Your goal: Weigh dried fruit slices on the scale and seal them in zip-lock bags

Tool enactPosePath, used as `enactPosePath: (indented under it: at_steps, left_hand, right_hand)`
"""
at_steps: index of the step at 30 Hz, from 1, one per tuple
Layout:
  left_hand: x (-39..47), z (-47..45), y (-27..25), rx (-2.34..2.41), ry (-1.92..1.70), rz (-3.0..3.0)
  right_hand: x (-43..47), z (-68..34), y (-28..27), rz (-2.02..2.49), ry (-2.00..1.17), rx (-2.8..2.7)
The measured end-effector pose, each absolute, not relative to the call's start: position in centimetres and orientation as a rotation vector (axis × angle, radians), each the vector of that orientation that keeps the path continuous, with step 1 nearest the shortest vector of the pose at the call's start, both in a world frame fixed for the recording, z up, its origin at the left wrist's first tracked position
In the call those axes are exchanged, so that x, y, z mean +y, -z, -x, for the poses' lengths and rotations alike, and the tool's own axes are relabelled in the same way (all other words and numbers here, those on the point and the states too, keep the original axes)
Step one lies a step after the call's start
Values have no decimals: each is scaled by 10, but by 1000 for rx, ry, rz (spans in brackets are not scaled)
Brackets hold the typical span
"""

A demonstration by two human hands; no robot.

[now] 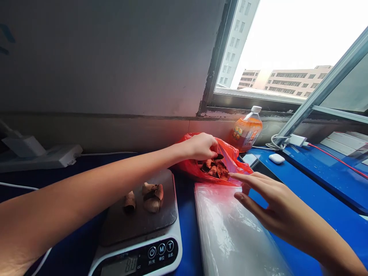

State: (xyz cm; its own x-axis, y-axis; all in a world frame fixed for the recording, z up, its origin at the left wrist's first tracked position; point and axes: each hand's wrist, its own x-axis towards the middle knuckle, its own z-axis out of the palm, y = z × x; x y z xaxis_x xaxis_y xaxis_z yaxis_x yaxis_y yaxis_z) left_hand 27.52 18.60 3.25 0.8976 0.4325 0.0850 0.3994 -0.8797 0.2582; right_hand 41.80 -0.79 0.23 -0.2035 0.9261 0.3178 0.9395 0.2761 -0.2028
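Observation:
My left hand [203,146] reaches over a red plastic bag [188,170], its fingers pinched on a dark curled piece of dried peel [219,156]. More reddish-brown dried peel [217,170] lies inside the bag's mouth. At the bag's right front edge is my right hand [264,191], fingers stretched out and thumb apart; the index fingertip is at the rim. Several curled peel pieces [153,197] rest on the steel plate of a kitchen scale [169,264], left of centre. Its display appears to read 8.0 oz, though dimly.
A stack of clear plastic bags [232,234] lies right of the scale. Behind the red bag stands an orange drink bottle [247,130]. A phone [263,168], a white earbud case [276,158] and a charger [297,140] with cables sit at right. A power strip [43,161] is at left.

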Motion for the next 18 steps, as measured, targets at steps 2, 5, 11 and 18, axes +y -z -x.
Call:
enactPosePath:
  at_steps: [2, 5, 11, 18]
  left_hand:
    - [189, -264, -40, 565, -215, -2719]
    - [186, -242, -49, 456, -249, -2497]
    - [152, -195, -69, 689, -304, -2436]
    - [79, -118, -73, 1187, -533, -2600]
  right_hand:
    - [-7, -418, -3, 1714, 39, -2166]
    - [-7, -417, -4, 1739, 30, -2138]
    - [-9, -418, -3, 1661, 66, -2166]
    - [-9, -424, -1, 1664, 99, -2227]
